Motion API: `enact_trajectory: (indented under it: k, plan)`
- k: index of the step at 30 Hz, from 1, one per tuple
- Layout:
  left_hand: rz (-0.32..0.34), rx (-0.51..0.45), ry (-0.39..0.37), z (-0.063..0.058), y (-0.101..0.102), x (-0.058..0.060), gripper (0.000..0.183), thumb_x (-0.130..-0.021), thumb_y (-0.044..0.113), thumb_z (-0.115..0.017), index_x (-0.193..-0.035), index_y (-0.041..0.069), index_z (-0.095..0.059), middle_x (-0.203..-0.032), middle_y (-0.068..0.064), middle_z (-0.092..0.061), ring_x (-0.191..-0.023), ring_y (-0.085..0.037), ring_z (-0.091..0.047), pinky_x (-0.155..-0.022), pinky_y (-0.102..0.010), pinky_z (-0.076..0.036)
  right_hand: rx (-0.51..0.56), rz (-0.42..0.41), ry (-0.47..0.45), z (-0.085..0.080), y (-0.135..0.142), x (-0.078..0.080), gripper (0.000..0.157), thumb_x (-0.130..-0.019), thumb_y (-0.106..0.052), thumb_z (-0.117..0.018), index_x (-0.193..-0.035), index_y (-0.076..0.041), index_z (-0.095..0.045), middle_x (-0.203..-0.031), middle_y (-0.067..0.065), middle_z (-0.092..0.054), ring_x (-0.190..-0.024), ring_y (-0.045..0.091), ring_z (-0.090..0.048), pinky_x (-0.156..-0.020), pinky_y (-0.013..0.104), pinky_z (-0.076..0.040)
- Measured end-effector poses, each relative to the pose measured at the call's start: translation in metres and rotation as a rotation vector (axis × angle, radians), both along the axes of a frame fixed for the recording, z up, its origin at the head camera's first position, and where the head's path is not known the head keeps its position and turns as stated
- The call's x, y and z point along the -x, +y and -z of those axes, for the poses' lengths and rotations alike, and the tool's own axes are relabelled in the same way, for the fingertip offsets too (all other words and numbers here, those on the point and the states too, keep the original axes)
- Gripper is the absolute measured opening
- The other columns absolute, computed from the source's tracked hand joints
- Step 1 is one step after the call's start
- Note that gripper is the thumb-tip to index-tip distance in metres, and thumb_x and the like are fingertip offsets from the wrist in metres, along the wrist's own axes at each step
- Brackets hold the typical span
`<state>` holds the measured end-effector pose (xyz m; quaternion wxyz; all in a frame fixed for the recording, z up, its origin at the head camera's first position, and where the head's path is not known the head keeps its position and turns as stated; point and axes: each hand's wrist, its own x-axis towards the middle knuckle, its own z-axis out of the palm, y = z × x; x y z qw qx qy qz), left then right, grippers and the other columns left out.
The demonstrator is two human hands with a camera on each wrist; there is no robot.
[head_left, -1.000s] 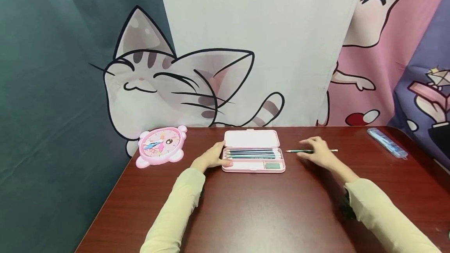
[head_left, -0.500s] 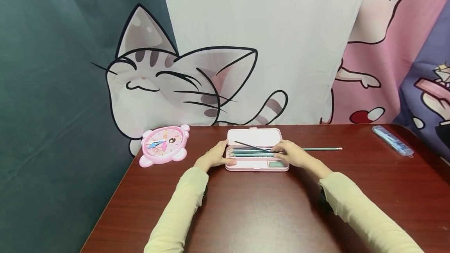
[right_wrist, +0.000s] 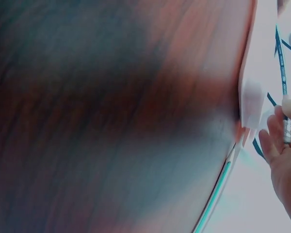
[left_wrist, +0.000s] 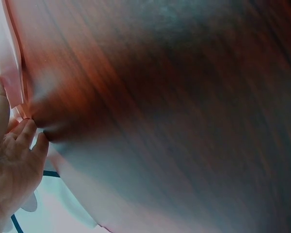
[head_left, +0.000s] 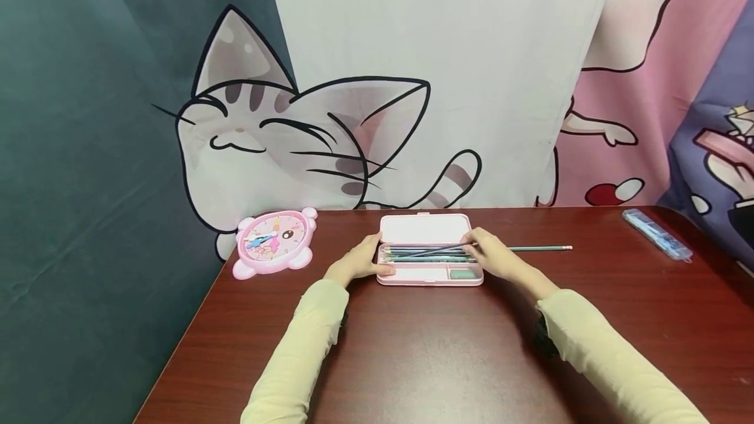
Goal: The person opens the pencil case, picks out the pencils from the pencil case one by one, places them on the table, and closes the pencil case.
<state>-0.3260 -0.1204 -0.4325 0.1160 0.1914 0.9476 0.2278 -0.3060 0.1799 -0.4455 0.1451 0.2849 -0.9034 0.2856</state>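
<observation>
A pink pencil case point(head_left: 436, 281) lies with its lid folded back, several pencils point(head_left: 424, 258) in its long compartment and a green eraser point(head_left: 463, 274) in a small one. My left hand point(head_left: 360, 260) holds the case's left end, thumb on the front corner and fingers at the back. At the other end my right hand point(head_left: 491, 255) pinches a dark pencil point(right_wrist: 282, 63) near its back end. This pencil slants over the others, its point low at the left. A green pencil point(head_left: 542, 248) lies on the table, partly hidden behind the right hand.
At the left of the brown table point(head_left: 448, 352) lies a pink toy clock point(head_left: 273, 244). A narrow blue see-through box point(head_left: 656, 235) lies at the far right. Behind the table's back edge hangs a printed cloth point(head_left: 448, 51) with a cartoon cat.
My right hand has moved left from above the green pencil to the case and taken hold of the dark pencil. Its point, raised half a second ago, is now lower. The left hand stays put.
</observation>
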Motion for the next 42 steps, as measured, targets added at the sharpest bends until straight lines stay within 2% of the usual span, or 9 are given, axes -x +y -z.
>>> enact_trajectory:
  k: [3,8,15,21,29,34,42]
  plan:
    - [-0.006,-0.002,-0.005,0.000,0.000,0.000,0.093,-0.076,0.038,-0.072,-0.143,0.000,-0.021,-0.144,-0.017,-0.032,-0.130,-0.028,-0.036,-0.108,-0.041,-0.030,0.082,0.054,-0.033,-0.002,0.006,0.000,0.007,-0.084,0.002,-0.059,-0.091,0.004,-0.058,-0.087,0.015,-0.059,-0.077,0.020,-0.055,-0.067,0.030,-0.047]
    - [0.002,0.006,-0.004,-0.002,-0.001,-0.001,0.093,-0.076,0.037,-0.072,-0.143,-0.002,-0.020,-0.144,-0.018,-0.031,-0.131,-0.029,-0.035,-0.109,-0.041,-0.029,0.117,0.152,-0.133,-0.008,0.025,-0.002,0.010,-0.088,-0.003,-0.057,-0.096,0.003,-0.059,-0.088,0.014,-0.061,-0.075,0.016,-0.052,-0.064,0.024,-0.042]
    - [0.011,0.016,0.004,-0.003,0.000,0.000,0.094,-0.076,0.037,-0.072,-0.144,-0.001,-0.019,-0.144,-0.017,-0.031,-0.133,-0.028,-0.032,-0.110,-0.039,-0.027,0.099,0.191,-0.098,-0.015,0.063,-0.008,0.011,-0.088,-0.009,-0.058,-0.095,-0.001,-0.062,-0.090,0.012,-0.065,-0.076,0.006,-0.048,-0.068,0.018,-0.037]
    - [0.014,0.010,0.012,-0.003,0.000,0.000,0.093,-0.076,0.035,-0.073,-0.143,-0.002,-0.020,-0.143,-0.018,-0.032,-0.132,-0.028,-0.033,-0.109,-0.040,-0.028,0.085,0.217,-0.121,-0.021,0.104,-0.015,0.012,-0.089,-0.013,-0.058,-0.095,-0.003,-0.063,-0.089,0.014,-0.065,-0.072,-0.002,-0.046,-0.062,0.016,-0.036]
    - [0.008,0.012,0.002,-0.003,0.000,-0.001,0.093,-0.076,0.035,-0.073,-0.143,-0.002,-0.020,-0.143,-0.018,-0.032,-0.132,-0.028,-0.033,-0.109,-0.041,-0.028,0.082,0.262,-0.171,-0.006,0.147,-0.024,0.012,-0.087,-0.009,-0.060,-0.092,0.001,-0.064,-0.081,0.011,-0.064,-0.065,-0.006,-0.042,-0.058,0.013,-0.034]
    - [0.010,0.017,0.000,-0.002,-0.001,0.000,0.093,-0.076,0.035,-0.073,-0.143,-0.001,-0.020,-0.143,-0.018,-0.032,-0.132,-0.028,-0.033,-0.109,-0.040,-0.028,0.074,0.247,-0.227,0.005,0.157,-0.025,0.015,-0.086,-0.011,-0.061,-0.092,0.003,-0.063,-0.082,0.013,-0.065,-0.065,-0.008,-0.045,-0.059,0.010,-0.035]
    - [0.009,0.014,-0.007,0.000,0.000,0.000,0.093,-0.077,0.036,-0.072,-0.144,0.000,-0.019,-0.145,-0.017,-0.030,-0.133,-0.028,-0.032,-0.110,-0.040,-0.028,0.022,0.247,-0.214,0.006,0.170,-0.023,0.013,-0.082,-0.009,-0.066,-0.090,0.001,-0.065,-0.079,0.009,-0.067,-0.067,-0.012,-0.047,-0.061,0.006,-0.035]
